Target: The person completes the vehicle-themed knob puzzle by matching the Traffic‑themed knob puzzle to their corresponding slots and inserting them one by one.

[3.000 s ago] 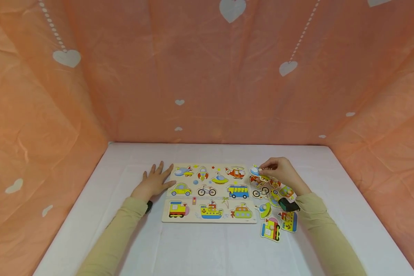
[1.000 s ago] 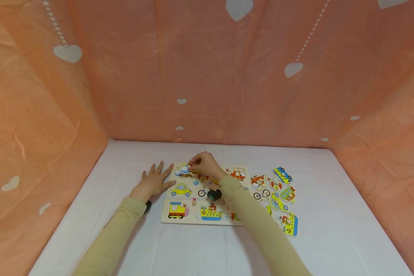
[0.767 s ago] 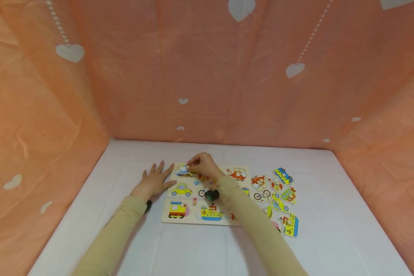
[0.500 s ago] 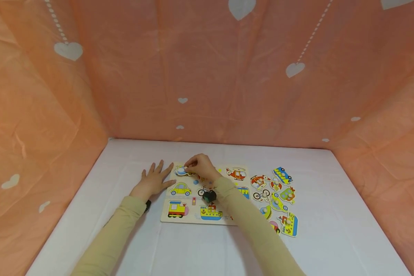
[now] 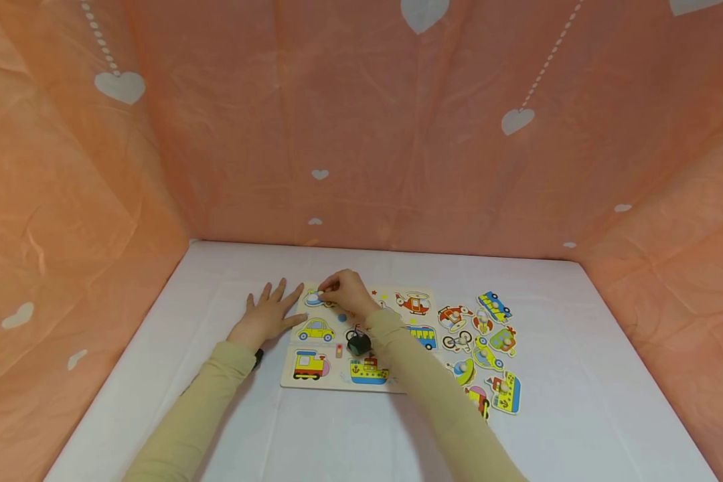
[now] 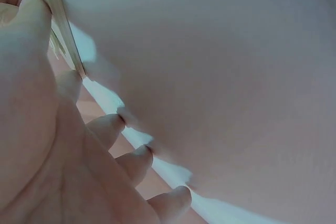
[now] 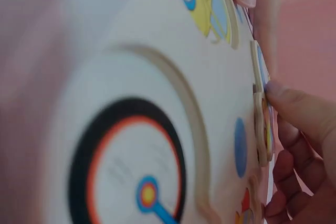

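A wooden puzzle board (image 5: 349, 386) printed with vehicles lies on the white table. My right hand (image 5: 351, 293) pinches the airplane puzzle piece (image 5: 313, 299) over the airplane recess at the board's top left. In the right wrist view, thumb and fingers of the right hand (image 7: 304, 129) are at the airplane piece (image 7: 262, 124), which stands slightly proud of the board; its knob is hidden. My left hand (image 5: 267, 320) lies with fingers spread at the board's left edge, thumb and index finger touching it. The left wrist view shows the left hand's thumb (image 6: 34, 30) against the board's side.
Right of the board lie loose knobbed pieces: a bus (image 5: 495, 306), a helicopter (image 5: 454, 317), a rocket (image 5: 483, 321), a bicycle (image 5: 457, 341), a submarine (image 5: 503, 341), a car (image 5: 488, 353), a flying saucer (image 5: 462, 371), a ship (image 5: 506, 392) and a train (image 5: 478, 402), partly behind the right sleeve.
My right hand has carried the airplane piece from the pile leftward to the board's top left. Over the last second it has shifted slightly left and lower. The left hand stays put.
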Available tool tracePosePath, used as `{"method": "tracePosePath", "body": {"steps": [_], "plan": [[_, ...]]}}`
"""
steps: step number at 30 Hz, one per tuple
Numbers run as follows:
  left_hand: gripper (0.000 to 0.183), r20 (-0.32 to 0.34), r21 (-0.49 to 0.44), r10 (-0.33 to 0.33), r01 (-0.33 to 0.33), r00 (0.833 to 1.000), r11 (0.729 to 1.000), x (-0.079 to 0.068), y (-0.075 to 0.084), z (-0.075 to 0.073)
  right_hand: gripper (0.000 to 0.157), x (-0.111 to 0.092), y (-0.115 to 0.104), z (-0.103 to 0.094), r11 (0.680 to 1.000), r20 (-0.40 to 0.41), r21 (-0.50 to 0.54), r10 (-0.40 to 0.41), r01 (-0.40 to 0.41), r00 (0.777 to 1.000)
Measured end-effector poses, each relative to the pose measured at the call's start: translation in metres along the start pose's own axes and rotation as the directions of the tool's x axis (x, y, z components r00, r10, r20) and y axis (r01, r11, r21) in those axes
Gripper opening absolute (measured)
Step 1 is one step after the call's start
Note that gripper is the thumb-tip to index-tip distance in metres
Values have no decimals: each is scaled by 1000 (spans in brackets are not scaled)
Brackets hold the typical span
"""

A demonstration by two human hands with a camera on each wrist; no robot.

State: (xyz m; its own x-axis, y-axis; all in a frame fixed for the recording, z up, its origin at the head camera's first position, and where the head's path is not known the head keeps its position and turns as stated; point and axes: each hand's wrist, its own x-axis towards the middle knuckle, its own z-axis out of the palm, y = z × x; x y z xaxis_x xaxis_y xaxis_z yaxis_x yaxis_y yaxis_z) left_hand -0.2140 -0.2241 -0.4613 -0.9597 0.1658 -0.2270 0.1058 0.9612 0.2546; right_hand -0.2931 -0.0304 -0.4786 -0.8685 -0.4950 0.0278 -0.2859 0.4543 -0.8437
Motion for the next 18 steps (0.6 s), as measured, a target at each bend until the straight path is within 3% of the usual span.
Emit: {"method": "tracePosePath", "body": {"steps": [18], "plan": [[82, 28, -25, 50, -49, 998, 998, 5, -3, -6, 9, -3, -6, 3, 999, -3, -14, 51, -51, 999]]}}
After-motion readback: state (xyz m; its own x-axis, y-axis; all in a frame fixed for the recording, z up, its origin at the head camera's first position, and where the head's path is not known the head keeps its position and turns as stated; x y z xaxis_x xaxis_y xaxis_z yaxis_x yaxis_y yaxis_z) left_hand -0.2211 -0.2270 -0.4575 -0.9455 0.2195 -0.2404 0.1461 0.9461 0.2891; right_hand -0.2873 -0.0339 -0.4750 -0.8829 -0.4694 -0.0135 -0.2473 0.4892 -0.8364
